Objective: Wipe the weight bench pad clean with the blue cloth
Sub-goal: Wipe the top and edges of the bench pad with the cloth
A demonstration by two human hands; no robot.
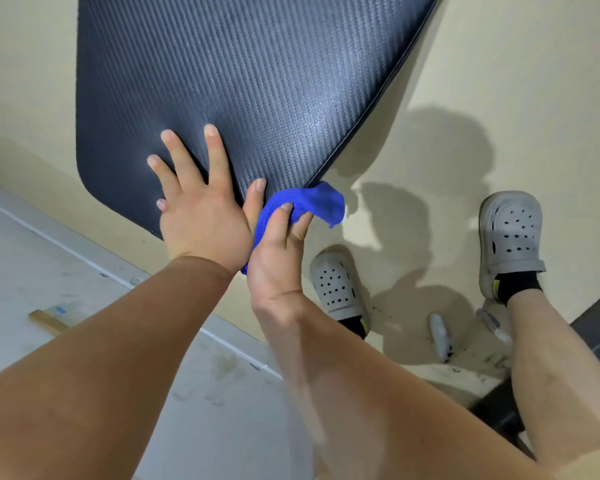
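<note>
The weight bench pad point(243, 74) is black with a carbon-weave texture and fills the upper middle of the view. My left hand point(201, 202) lies flat on its near end, fingers spread. Right beside it, my right hand point(279, 251) grips the bunched blue cloth point(312, 202) at the pad's near right corner. Part of the cloth sticks out past the pad's edge, and part is hidden under my palm.
Beige floor lies around the pad. My two feet in grey perforated clogs point(338, 284) point(510, 237) stand to the right. A small white tube-like object point(440, 336) lies on the floor between them. A pale grey slab point(49, 265) with a raised edge runs along the left.
</note>
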